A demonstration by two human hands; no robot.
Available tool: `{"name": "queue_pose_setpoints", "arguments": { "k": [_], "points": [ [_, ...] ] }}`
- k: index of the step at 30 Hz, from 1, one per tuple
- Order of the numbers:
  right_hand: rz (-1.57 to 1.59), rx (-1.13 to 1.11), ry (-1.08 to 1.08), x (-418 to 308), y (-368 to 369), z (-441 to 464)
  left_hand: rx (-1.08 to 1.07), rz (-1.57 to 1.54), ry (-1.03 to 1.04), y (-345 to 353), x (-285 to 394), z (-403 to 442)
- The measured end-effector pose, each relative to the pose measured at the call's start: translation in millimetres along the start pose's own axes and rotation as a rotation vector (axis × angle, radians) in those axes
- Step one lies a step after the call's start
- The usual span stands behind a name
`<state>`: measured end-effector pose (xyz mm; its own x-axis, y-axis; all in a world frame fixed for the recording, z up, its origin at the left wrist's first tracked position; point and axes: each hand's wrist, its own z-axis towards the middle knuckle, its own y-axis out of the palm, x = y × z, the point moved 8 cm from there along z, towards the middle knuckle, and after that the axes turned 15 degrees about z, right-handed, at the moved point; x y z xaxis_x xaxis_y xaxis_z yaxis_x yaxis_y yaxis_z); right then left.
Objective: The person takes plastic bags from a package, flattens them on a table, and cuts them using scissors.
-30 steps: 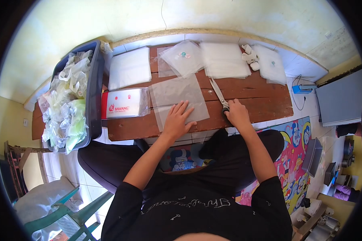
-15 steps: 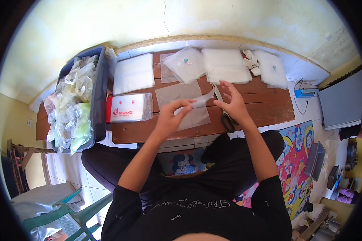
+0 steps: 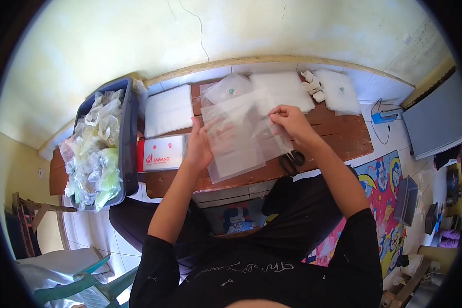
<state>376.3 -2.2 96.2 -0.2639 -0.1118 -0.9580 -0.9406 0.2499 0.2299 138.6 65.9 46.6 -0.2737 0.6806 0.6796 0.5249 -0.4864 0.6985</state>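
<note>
A clear plastic bag [image 3: 249,120] is held up over the wooden table [image 3: 339,134]. My right hand [image 3: 292,122] pinches its right side between thumb and fingers. My left hand [image 3: 204,143] is open at its left side, fingers spread and seen through the plastic. Another clear sheet [image 3: 236,161] lies beneath on the table. Scissors [image 3: 291,161] with black handles rest below my right hand, their blades partly covered by the plastic. Left of my left hand is a red and white BAWANG pack [image 3: 161,153].
A dark bin [image 3: 131,138] full of plastic bags stands at the left. Stacks of clear bags [image 3: 168,110] [image 3: 339,91] line the table's back, with white scraps [image 3: 313,84] between two of them. A blue object [image 3: 385,118] is on the floor.
The plastic has been lifted off the table and spread upright. My right hand let go of the scissors and now pinches the plastic. My left hand has opened after pinching it.
</note>
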Motion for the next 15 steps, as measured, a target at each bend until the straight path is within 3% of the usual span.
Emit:
{"name": "queue_pose_setpoints", "arguments": {
  "k": [3,5,6,11,15],
  "points": [
    [-0.103,0.019,0.004,8.0,-43.3,24.9,0.026,0.221,0.004,9.6,-13.5,28.1],
    [-0.319,-0.014,0.073,18.0,-67.6,43.7,0.251,0.596,-0.04,1.1,-17.7,48.9],
    [-0.317,-0.007,0.074,15.4,-71.2,48.2,0.237,0.666,-0.008,-0.4,-15.0,67.3],
    [-0.181,0.141,-0.159,-25.5,-104.5,77.2,0.246,0.761,0.09,10.5,9.1,156.4],
    [-0.036,0.263,-0.175,-33.1,-144.9,97.7,0.276,0.814,0.201,24.2,26.8,216.5]
  ]
}}
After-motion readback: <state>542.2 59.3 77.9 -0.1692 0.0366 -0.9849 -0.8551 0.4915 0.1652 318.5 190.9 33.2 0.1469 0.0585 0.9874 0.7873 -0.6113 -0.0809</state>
